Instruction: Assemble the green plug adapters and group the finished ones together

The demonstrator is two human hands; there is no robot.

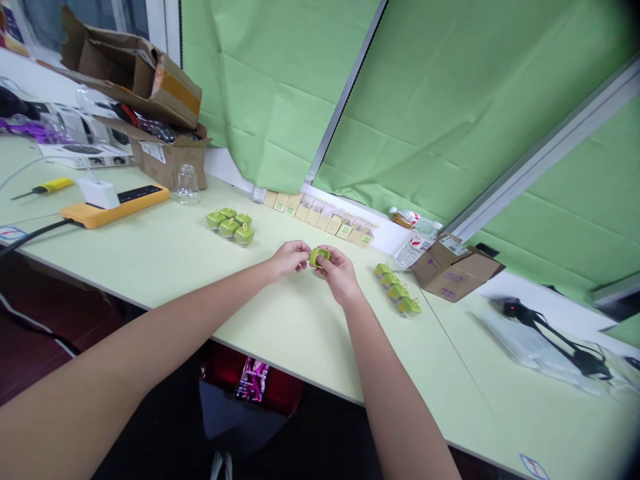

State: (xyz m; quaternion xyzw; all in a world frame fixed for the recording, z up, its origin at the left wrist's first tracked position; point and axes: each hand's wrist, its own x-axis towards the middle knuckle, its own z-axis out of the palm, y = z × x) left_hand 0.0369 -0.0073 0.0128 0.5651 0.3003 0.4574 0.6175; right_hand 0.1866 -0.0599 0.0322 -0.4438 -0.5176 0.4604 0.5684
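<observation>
Both my hands meet over the middle of the pale green table (165, 257), pinching one small green plastic piece (319, 256) between them. My left hand (290, 258) grips its left side with curled fingers. My right hand (338, 272) closes on its right side. A cluster of several similar green pieces (231, 225) lies to the left. A row of several more green pieces (398, 288) lies to the right of my right hand.
A row of small beige cartons (320, 215) lines the back edge. A brown cardboard box (453, 267) sits at the right. An orange power strip (114, 203), a glass bottle (185, 183), open cartons (150, 93) and a screwdriver (43, 189) are at the left.
</observation>
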